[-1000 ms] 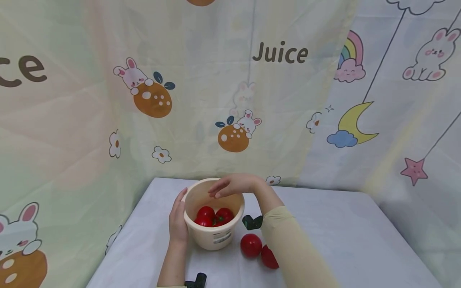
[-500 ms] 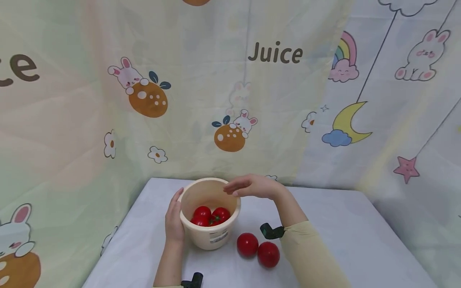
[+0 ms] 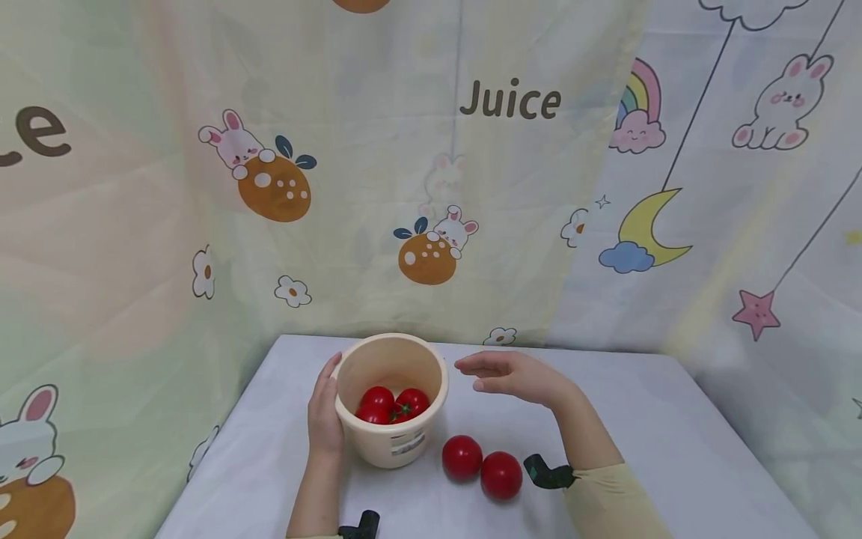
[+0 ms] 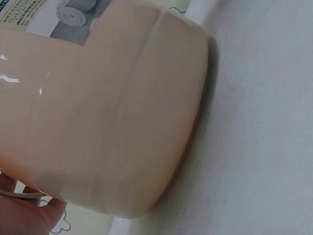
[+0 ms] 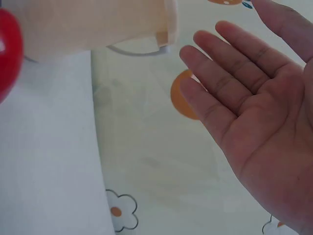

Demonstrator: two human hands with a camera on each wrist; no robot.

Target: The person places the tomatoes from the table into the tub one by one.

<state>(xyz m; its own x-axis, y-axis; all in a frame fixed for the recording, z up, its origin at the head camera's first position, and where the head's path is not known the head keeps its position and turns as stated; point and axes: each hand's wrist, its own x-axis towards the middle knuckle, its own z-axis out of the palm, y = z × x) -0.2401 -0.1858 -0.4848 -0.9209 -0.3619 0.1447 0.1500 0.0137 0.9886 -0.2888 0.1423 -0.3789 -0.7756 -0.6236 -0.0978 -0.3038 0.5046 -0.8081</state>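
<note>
One cream bucket (image 3: 380, 447) holds three visible red tomatoes (image 3: 377, 399), partly hidden by its near wall; two more tomatoes (image 3: 462, 458) lie outside.
Left hand (image 3: 325, 415) grips its side; right hand (image 3: 515, 376), fingers extended, hovers beside it. White table (image 3: 673, 449), printed curtain (image 3: 364, 112).

A white-covered table (image 3: 673, 434) bears a cream bucket (image 3: 376, 445) and two round red fruits (image 3: 462, 458) near it.

Tomatoes (image 3: 377, 400) in bucket (image 3: 374, 443), bucket on table (image 3: 673, 434), two loose tomatoes (image 3: 462, 457) front right, curtain (image 3: 350, 224) behind
</note>
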